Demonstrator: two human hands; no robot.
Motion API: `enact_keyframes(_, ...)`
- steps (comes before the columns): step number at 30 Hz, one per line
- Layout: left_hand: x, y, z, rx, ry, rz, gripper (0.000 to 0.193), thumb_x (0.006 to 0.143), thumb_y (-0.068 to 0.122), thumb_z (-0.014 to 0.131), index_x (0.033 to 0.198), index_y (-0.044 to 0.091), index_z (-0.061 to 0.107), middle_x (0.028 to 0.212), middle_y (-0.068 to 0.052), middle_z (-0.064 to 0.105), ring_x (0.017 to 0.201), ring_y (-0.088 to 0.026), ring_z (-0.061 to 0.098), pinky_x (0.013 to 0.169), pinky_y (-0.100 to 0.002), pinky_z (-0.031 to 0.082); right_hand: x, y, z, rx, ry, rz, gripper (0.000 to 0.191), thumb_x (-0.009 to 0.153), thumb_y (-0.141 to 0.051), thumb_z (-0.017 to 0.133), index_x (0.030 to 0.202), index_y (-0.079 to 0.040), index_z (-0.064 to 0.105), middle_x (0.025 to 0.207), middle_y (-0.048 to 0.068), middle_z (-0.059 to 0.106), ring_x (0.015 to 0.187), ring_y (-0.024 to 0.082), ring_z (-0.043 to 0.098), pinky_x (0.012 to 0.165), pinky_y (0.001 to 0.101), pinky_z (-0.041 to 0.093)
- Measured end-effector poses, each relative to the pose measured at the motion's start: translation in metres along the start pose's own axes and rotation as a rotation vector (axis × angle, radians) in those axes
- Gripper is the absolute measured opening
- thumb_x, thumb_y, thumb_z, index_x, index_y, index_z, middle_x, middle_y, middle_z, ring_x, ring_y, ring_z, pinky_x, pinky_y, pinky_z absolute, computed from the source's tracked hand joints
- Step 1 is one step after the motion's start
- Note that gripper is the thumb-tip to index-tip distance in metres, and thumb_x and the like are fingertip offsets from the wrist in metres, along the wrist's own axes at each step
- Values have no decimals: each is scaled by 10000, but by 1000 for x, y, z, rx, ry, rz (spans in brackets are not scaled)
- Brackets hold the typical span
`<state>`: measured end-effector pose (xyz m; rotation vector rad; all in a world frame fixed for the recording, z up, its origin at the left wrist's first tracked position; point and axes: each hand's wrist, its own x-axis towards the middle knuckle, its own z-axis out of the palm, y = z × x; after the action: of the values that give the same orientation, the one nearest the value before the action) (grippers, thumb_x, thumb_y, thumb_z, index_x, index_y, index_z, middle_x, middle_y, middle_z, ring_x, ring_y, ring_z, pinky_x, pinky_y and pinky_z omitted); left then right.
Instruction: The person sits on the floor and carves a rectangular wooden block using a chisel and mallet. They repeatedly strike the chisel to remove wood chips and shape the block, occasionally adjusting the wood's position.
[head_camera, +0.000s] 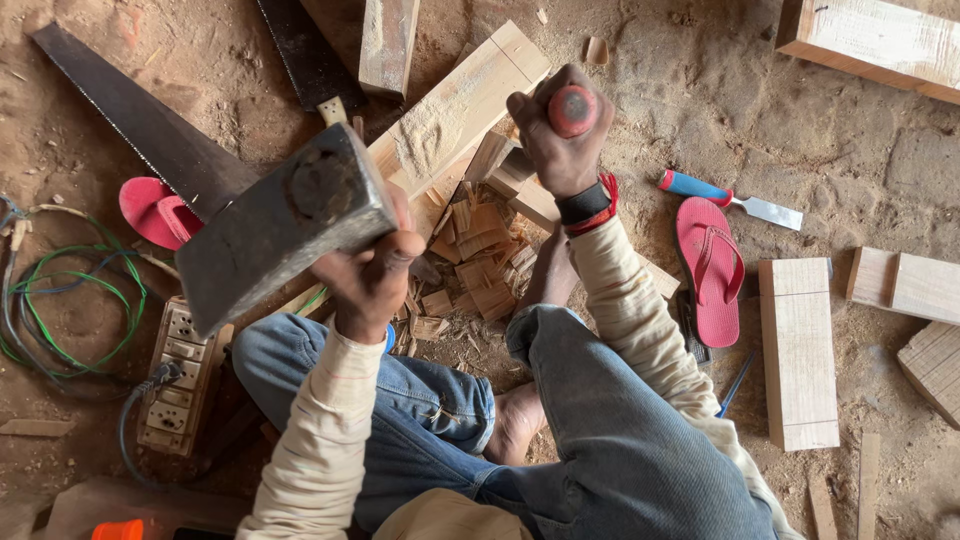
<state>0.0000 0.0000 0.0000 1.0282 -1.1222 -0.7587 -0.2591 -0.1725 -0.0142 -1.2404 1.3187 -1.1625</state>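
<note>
1. Nearest the lens, a heavy hammer head (285, 222), dark steel and blurred with closeness, raised high over the lap
2. Gripped from below by the left hand (370, 275), fingers clenched tight round the handle (handle itself hidden inside the fist)
3. Farther off, the right hand (560, 135), fingers wrapped firmly about a chisel handle with a red butt end (573, 110), held upright over the work; black and red wristband (588, 203) just under it
4. Beneath the chisel, a pale wooden plank (455, 110) lying on the dirt floor, a notch cut into it beside the right hand
5. Heaped just below the notch, a pile of wood chips (478, 262), spilling toward the bare feet (515, 420)
6. Blue jeans (600, 420) and cream sleeves (320, 440) filling the lower middle, knees spread either side of the chips
7. Off to the upper left, a handsaw blade (140, 120) flat on the ground, a red sandal (152, 210) at its edge
8. Lower left, a socket board (180, 385) with green cable (80, 290) looped beside it
9. On the right, a second red sandal (710, 268), a spare chisel with red and blue handle (730, 198) just above it, and a squared timber block (798, 350) alongside
</note>
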Motion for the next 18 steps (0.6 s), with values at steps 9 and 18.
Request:
enact_keyframes(9,114,203,49,-333,-584,155,306,1075,201,704,1307,17,627,1153,-126,758,1008,-142,787,883,-283,645,-28,8,7,98,-79,-664,693,786,-64,819,1356,9,431,1223,118,610,1068,237,633,987,374,530)
enact_keyframes(18,127,167,102,699,-788,367,577,1024,509,645,1372,62,536,1140,-116,702,923,-198,706,808,-327,592,-31,7,-2,-358,-134,-697,666,794,-107,752,1380,-10,450,1314,143,678,1219,258,674,1105,489,482)
